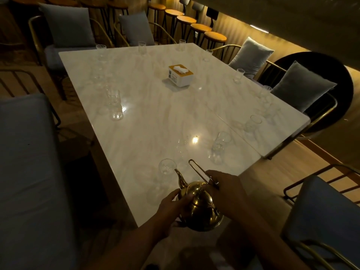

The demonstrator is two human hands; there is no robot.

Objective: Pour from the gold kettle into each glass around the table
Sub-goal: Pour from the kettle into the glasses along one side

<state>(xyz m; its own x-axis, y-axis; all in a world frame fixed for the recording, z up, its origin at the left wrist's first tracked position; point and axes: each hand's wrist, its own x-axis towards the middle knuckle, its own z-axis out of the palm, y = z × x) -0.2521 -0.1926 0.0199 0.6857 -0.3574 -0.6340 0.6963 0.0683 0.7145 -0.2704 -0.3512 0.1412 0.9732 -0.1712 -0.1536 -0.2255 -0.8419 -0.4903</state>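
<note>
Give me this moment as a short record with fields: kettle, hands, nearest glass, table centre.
kettle: shiny gold metal kettle, held above the near table corner, spout toward the nearest glass
left hand: left hand cupping the kettle's body
right hand: right hand gripping the wire handle
nearest glass: clear drinking glass, just beyond the spout
table centre: white and yellow tissue box on the white marble table

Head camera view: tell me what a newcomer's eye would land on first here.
First, the gold kettle at the near edge, held between the left hand on its body and the right hand at its handle, spout toward the nearest glass. Next, the pale marble table glowing in the dim room, clear glasses ringing its edges. Last, the white tissue box with a yellow top, alone near the middle.
</note>
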